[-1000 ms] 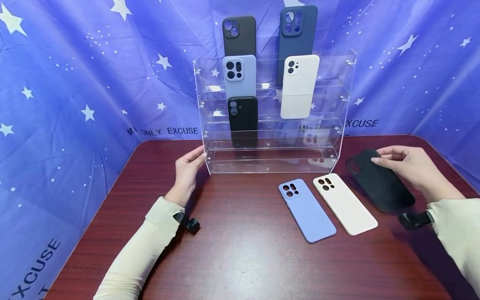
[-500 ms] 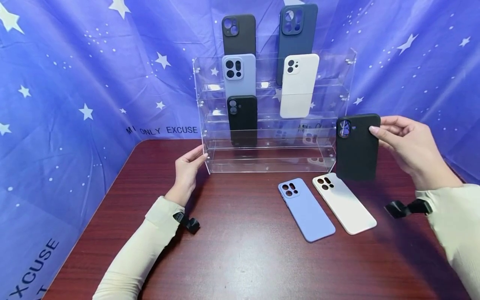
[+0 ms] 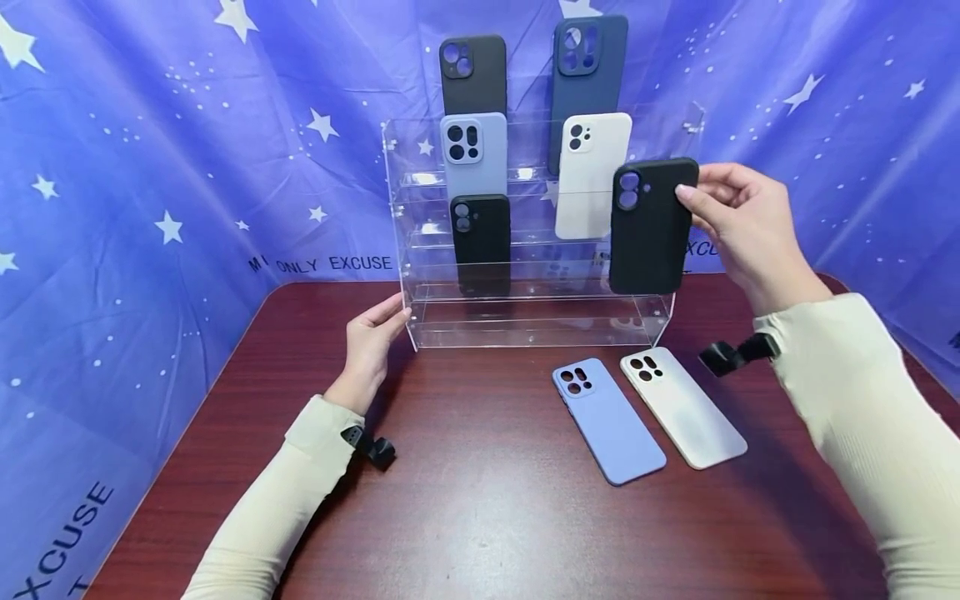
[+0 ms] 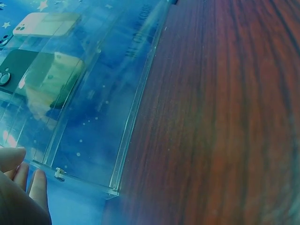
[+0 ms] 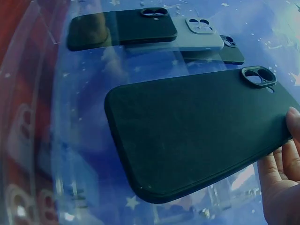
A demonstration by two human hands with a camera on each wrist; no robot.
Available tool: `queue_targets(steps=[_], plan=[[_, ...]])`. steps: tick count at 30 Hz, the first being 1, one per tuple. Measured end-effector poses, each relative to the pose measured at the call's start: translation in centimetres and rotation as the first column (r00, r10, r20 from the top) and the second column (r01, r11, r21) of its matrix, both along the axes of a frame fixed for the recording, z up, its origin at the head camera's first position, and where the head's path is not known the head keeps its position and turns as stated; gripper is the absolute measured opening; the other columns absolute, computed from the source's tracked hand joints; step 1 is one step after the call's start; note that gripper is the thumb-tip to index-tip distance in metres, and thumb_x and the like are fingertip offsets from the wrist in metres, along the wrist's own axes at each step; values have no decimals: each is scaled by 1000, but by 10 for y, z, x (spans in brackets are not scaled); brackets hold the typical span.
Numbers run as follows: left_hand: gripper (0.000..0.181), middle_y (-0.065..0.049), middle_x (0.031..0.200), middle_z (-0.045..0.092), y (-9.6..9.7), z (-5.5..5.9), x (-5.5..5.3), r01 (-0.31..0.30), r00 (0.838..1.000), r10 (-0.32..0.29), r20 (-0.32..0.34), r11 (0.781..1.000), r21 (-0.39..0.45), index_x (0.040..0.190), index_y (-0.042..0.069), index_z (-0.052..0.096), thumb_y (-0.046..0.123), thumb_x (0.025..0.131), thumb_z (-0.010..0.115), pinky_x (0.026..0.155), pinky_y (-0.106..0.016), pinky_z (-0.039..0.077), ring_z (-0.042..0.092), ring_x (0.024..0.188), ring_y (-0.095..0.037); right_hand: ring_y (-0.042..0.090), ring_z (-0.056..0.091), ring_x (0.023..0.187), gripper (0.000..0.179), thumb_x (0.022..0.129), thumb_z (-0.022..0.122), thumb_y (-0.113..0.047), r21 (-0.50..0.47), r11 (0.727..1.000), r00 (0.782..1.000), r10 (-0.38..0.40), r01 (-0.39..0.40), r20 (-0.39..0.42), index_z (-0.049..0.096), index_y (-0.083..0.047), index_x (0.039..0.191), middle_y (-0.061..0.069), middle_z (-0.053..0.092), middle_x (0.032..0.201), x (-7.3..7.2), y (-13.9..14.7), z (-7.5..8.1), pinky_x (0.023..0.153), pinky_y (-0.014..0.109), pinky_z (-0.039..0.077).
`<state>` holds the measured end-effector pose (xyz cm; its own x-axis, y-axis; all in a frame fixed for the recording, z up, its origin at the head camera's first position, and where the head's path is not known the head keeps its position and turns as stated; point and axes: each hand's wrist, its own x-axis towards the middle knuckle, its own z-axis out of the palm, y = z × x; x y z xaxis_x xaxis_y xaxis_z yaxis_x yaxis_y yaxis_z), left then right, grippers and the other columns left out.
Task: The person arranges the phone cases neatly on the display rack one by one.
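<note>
My right hand [image 3: 746, 221] pinches a black phone case [image 3: 651, 229] by its upper right edge, thumb on the back face. The case is upright with two camera holes at its upper left, and overlaps the right part of the clear acrylic display stand [image 3: 534, 335]. In the right wrist view this black phone case [image 5: 187, 136] hangs in front of the stand's tiers. My left hand [image 3: 370, 346] holds the stand's lower left side edge between thumb and fingers. The left wrist view shows those fingertips [image 4: 39, 180] right at the clear edge.
On the stand's left are a dark grey case [image 3: 476, 79], a light blue case [image 3: 480, 171] and a black case [image 3: 482, 242]. A navy case [image 3: 603, 83] and a white case [image 3: 596, 171] stand right. Blue [image 3: 615, 425] and cream [image 3: 690, 412] cases lie on the table [image 3: 420, 517].
My right hand has lifted the black phone case off the table, turned it upright and carried it up and left to the stand's right side. My left hand has stayed at the stand's edge.
</note>
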<state>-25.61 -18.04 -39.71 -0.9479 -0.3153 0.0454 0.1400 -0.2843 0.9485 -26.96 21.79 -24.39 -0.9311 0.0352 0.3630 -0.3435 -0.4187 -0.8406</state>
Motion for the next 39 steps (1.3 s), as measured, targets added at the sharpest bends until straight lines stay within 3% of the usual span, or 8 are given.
queue_targets(steps=[5,10,13,16,20,28,33,39], plan=[[40,9,82,70,-1,1,1,10,1000,-10,6,1000,5,122,-13,55,-12,82,62,75,-17,54,64,77,-2,16,64,61,17,74,72,12,-48,999,1000,-19,20,19,66,6,89,11,68,70,-13,-15,15,54,21,54],[39,8,82,71,-1,2,2,19,1000,-19,11,1000,23,121,-12,55,-12,83,62,75,-18,54,65,76,-2,15,65,61,14,76,71,12,-37,999,999,-40,39,-8,66,4,86,9,68,69,-27,-27,18,55,21,54],[34,6,82,71,-2,1,2,19,1000,-20,10,999,50,113,1,66,-13,82,62,75,-18,54,65,75,-4,14,64,61,13,77,69,12,-24,999,999,-47,46,-25,67,2,86,8,68,68,-35,-34,15,56,20,54],[32,5,82,72,-3,1,1,25,1000,-26,5,997,71,91,16,74,-13,83,62,74,-18,55,66,74,-5,13,64,61,14,79,67,12,-11,998,998,-59,59,-37,67,0,86,7,67,68,-42,-39,11,56,19,53],[38,6,83,72,-4,0,1,38,999,-38,0,997,68,79,23,74,-12,83,61,72,-17,54,65,75,-4,11,63,61,16,80,66,12,25,996,996,-80,81,-43,67,-2,85,4,68,68,-48,-44,3,56,17,52],[36,6,84,72,-2,1,2,46,999,-46,-1,997,70,81,21,74,-13,83,62,74,-18,55,66,76,-5,7,62,63,17,81,66,10,101,990,995,-100,101,-10,67,-7,84,0,68,70,-49,-48,-20,59,16,53],[29,5,83,72,-4,1,1,40,999,-40,1,997,66,89,14,73,-12,83,62,74,-19,55,66,76,-5,8,63,63,18,83,64,10,61,996,996,-67,63,61,66,-7,84,1,67,69,-49,-49,-34,60,17,54],[36,7,82,72,-3,2,1,35,999,-36,16,998,54,119,-5,61,-12,83,62,73,-18,55,65,75,-4,7,65,66,14,83,66,5,119,992,988,-49,31,147,66,-8,83,0,69,70,-49,-45,-44,64,18,55]])
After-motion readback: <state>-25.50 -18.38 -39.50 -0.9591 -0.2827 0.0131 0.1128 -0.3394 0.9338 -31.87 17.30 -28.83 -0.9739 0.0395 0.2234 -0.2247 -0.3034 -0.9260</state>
